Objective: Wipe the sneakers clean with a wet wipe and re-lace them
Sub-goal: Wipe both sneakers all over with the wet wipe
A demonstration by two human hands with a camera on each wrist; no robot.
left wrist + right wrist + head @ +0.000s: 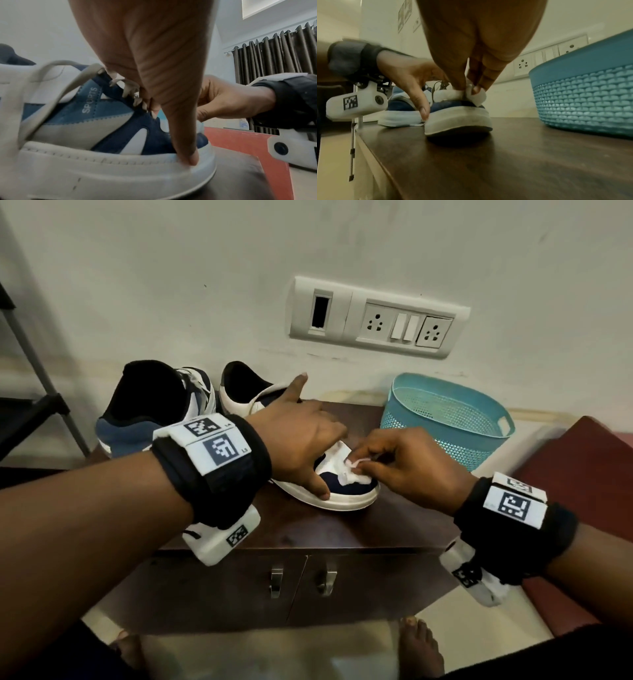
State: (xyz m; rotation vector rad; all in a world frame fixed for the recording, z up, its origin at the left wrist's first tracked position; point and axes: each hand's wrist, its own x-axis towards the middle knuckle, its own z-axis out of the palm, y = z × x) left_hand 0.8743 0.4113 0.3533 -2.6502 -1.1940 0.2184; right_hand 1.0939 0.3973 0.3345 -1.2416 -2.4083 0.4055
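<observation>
Two white and navy sneakers stand on a dark wooden cabinet [342, 529]. The near sneaker [346, 498] points its toe toward me. My left hand [301, 440] holds it from above, thumb [188, 148] pressed on the white sole rim and fingers over the far side. My right hand [404, 463] pinches a crumpled white wet wipe [356, 474] against the top of the toe [458, 115]. In the right wrist view the wipe [479, 96] sits between thumb and fingertips. A loose grey lace [56, 83] loops along the sneaker's side [85, 135]. The second sneaker [154, 409] stands behind, at the left.
A teal perforated basket [445, 419] stands at the cabinet's back right, close to the toe. A switch and socket panel [376, 320] is on the wall behind. A dark red seat [582, 460] lies to the right, a black rack [30, 405] to the left.
</observation>
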